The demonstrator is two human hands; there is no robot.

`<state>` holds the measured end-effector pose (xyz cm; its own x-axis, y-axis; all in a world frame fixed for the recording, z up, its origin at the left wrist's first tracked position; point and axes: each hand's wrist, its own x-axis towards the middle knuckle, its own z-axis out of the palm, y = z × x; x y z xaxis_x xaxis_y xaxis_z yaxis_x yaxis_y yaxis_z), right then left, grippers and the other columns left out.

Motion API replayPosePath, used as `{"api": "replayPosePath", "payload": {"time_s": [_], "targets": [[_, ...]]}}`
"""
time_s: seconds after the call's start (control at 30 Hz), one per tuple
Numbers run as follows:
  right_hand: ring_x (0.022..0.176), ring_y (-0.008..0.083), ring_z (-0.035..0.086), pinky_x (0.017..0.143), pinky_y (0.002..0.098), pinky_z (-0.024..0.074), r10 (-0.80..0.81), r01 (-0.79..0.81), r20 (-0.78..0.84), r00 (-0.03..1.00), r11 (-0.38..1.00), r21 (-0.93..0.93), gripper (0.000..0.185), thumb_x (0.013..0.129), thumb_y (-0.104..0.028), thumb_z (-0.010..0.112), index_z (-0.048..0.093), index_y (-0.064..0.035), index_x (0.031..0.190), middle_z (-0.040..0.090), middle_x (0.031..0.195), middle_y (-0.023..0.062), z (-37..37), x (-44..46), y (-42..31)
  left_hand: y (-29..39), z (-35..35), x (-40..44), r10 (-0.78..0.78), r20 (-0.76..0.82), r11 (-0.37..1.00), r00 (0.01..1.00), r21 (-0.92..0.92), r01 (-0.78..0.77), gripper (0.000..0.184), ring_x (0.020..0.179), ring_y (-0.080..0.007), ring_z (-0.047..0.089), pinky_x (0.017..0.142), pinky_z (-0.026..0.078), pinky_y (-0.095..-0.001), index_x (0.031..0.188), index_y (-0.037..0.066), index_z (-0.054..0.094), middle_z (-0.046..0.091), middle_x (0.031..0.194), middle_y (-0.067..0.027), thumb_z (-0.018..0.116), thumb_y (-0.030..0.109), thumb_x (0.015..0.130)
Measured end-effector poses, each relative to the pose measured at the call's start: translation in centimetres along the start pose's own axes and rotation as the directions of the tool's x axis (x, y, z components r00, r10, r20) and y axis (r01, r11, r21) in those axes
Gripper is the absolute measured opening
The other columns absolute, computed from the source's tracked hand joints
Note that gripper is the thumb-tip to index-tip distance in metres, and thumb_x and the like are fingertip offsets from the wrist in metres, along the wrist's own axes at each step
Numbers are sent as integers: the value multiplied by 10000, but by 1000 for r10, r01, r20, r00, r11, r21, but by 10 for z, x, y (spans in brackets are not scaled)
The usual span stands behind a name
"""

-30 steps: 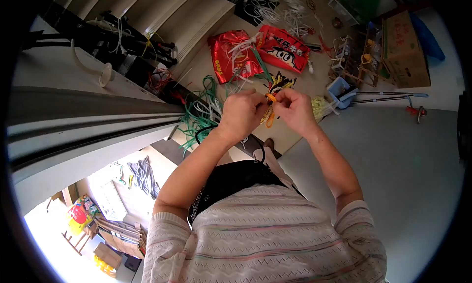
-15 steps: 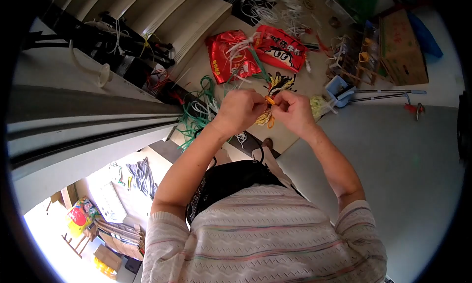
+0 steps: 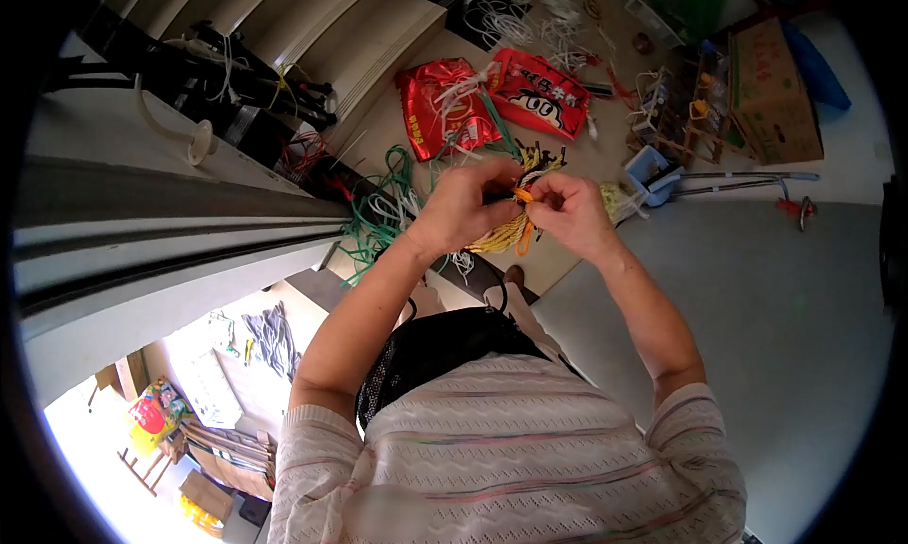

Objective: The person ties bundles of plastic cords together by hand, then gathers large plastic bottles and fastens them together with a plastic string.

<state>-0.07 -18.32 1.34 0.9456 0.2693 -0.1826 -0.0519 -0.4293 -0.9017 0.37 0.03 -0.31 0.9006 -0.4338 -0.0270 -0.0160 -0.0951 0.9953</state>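
Two hands at a thick, dark-tipped bundle of yellow braided cords (image 3: 498, 238) with a thin orange cord (image 3: 526, 241) at its middle.
The bundle is in the air before the torso; the left hand (image 3: 463, 206) appears to grasp it, while the right hand (image 3: 579, 218) pinches the orange cord. A slackened left grip or uneven pull could let the binding slip and strands splay.

Left arm (image 3: 355, 319): reaching forward, its forearm slanting inward
Right arm (image 3: 653, 326): bending at the elbow, also slanting inward
Wrists (image 3: 427, 249): bringing both hands close together in front of the body
Left hand (image 3: 463, 206): gripping, the forefinger arching above the thumb
Right hand (image 3: 573, 213): pinching between thumb and forefinger, the other fingers curling
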Motion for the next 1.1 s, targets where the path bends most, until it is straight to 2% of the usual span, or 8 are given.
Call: {"api": "replayPosePath", "payload": {"time_s": [0.07, 0.27, 0.37, 0.47, 0.57, 0.77, 0.97, 1.1], "targets": [[519, 39, 472, 479, 211, 397, -3, 3, 2, 1000, 1000, 16, 79, 680, -36, 604, 559, 4, 732, 525, 561, -8, 3, -2, 0, -6, 4, -1, -57, -25, 993, 998, -109, 54, 305, 831, -102, 545, 745, 453, -251, 986, -18, 543, 584, 886, -51, 648, 11, 702], [511, 50, 472, 482, 222, 404, -83, 84, 6, 996, 995, -50, 93, 712, -55, 613, 577, 8, 769, 527, 568, -3, 10, -4, 11, -25, 19, -7, -74, -188, 989, 979, -141, 48, 240, 700, -82, 514, 655, 453, -227, 899, 13, 534, 558, 800, -9, 644, -30, 690], [516, 70, 494, 495, 230, 418, 1, -2, 51, 999, 1000, 24, 93, 750, -59, 599, 589, 20, 798, 543, 578, 14, 2, -6, -9, -10, 15, -10, -215, -128, 898, 968, -416, 144, 274, 710, -74, 521, 635, 454, -223, 929, 25, 540, 568, 819, -5, 662, -22, 689], [535, 105, 540, 504, 239, 431, 90, -118, 238, 967, 987, 106, 89, 784, -71, 581, 603, 5, 824, 584, 613, 55, -19, -5, -24, -6, 9, -12, -272, -16, 795, 962, -567, 216, 301, 729, -68, 532, 615, 450, -204, 969, 24, 536, 578, 858, -9, 661, -24, 699], [561, 162, 574, 517, 262, 444, -201, 216, 95, 975, 956, -198, 88, 772, -87, 590, 621, -39, 839, 609, 673, 76, -23, -4, -30, -10, 6, -12, -219, -11, 765, 976, -622, 165, 345, 747, -78, 547, 606, 450, -191, 1012, 17, 522, 587, 896, -26, 667, -26, 702], [642, 219, 570, 566, 319, 449, -412, 476, 240, 879, 728, -493, 97, 711, -131, 627, 622, -102, 803, 595, 706, 32, -30, -4, -49, -10, 1, -15, -187, 81, 673, 979, -715, 187, 400, 763, -108, 565, 642, 468, -206, 1045, 22, 501, 591, 937, -56, 694, -3, 696], [659, 218, 579, 569, 321, 448, -373, 482, 306, 876, 650, -587, 82, 717, -140, 620, 619, -95, 785, 590, 705, 34, -26, -8, -57, -11, 4, -14, -135, 98, 677, 986, -718, 164, 406, 775, -110, 567, 632, 462, -199, 1053, 20, 500, 595, 962, -75, 691, -11, 696], [659, 229, 589, 581, 326, 457, -314, 418, 281, 907, 755, -506, 86, 734, -144, 609, 628, -75, 782, 602, 724, 49, -27, -6, -50, -12, 4, -15, -152, 102, 676, 983, -715, 179, 382, 772, -103, 565, 622, 454, -195, 1028, 8, 525, 603, 933, -69, 696, -13, 687]]}}
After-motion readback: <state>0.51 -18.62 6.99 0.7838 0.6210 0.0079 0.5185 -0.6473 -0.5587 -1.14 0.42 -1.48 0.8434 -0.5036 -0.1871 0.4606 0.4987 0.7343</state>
